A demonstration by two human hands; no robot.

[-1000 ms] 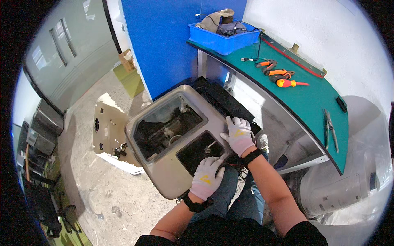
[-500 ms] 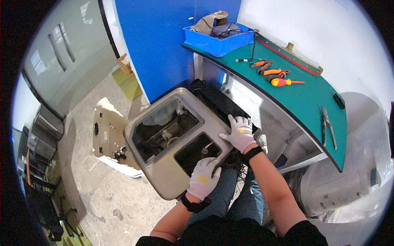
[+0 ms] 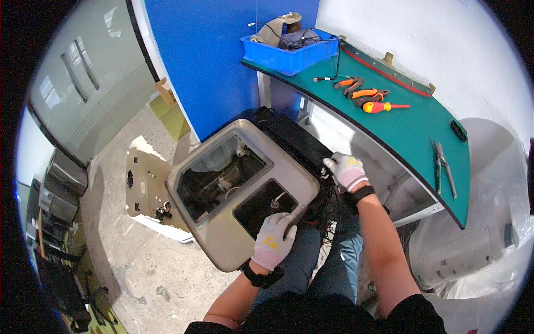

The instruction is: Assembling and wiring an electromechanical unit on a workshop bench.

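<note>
A beige casing front [image 3: 222, 249], with a rounded window and a smaller rectangular opening, leans tilted before my knees. My left hand [image 3: 274, 238], in a white glove, is closed on the frame between that opening and the near edge. Inside the opening a pale stalk with a round base [image 3: 275, 204] shows. My right hand [image 3: 346, 168], also gloved, is off the casing, over the near end of a long black box [image 3: 297, 139]. Its fingers look apart and partly bent, with nothing visible in them. Dark cables [image 3: 328, 217] hang in a tangle below it.
On the green-topped table [image 3: 411, 139] are orange-handled pliers [image 3: 367, 94], a red-yellow screwdriver [image 3: 384, 107], long-nosed pliers [image 3: 441, 167] and a blue bin [image 3: 289, 58]. A beige shell [image 3: 147, 181] lies on the floor at left. Plastic-wrapped equipment [image 3: 456, 250] stands at right.
My right hand has let go of the casing's right edge and moved right, over the black box's end. My left hand stays on the frame. The view has shifted slightly.
</note>
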